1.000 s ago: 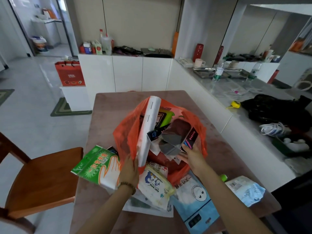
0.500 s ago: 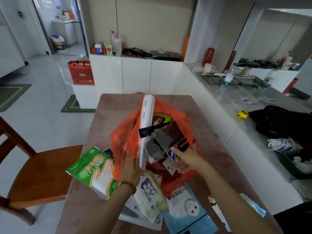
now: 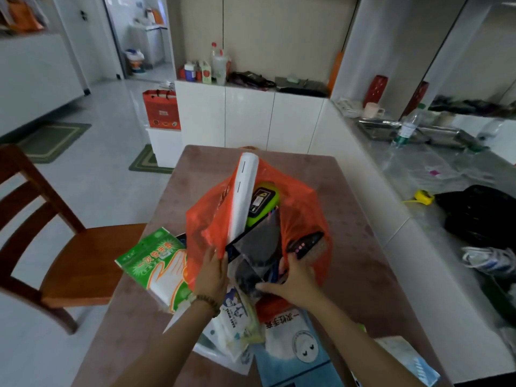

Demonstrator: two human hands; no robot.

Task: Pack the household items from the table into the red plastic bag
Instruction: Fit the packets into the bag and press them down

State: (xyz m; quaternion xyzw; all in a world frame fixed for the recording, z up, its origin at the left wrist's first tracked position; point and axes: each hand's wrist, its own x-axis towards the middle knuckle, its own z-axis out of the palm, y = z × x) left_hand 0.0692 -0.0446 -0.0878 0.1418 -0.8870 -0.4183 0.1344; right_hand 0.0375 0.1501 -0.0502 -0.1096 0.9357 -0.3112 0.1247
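Observation:
The red plastic bag (image 3: 303,208) stands open in the middle of the table (image 3: 349,247). A long white roll (image 3: 243,196), a green-edged pack (image 3: 264,201) and a grey packet (image 3: 258,244) stick out of it. My left hand (image 3: 210,275) grips the bag's near left rim. My right hand (image 3: 297,280) is at the near right of the opening, fingers on a dark packet (image 3: 305,244) with pink dots. On the table lie a green glove pack (image 3: 152,263), baby wipes (image 3: 237,322), a blue pack (image 3: 296,347) and a pale blue pack (image 3: 410,361).
A wooden chair (image 3: 81,258) stands left of the table. A grey counter (image 3: 435,191) runs along the right with a black bag (image 3: 483,216) and a yellow tape measure (image 3: 423,196). White cabinets (image 3: 248,118) stand behind.
My right hand has pushed the dark packets deeper into the bag and moved down to its near edge. My left hand keeps its hold on the rim. The view has shifted closer.

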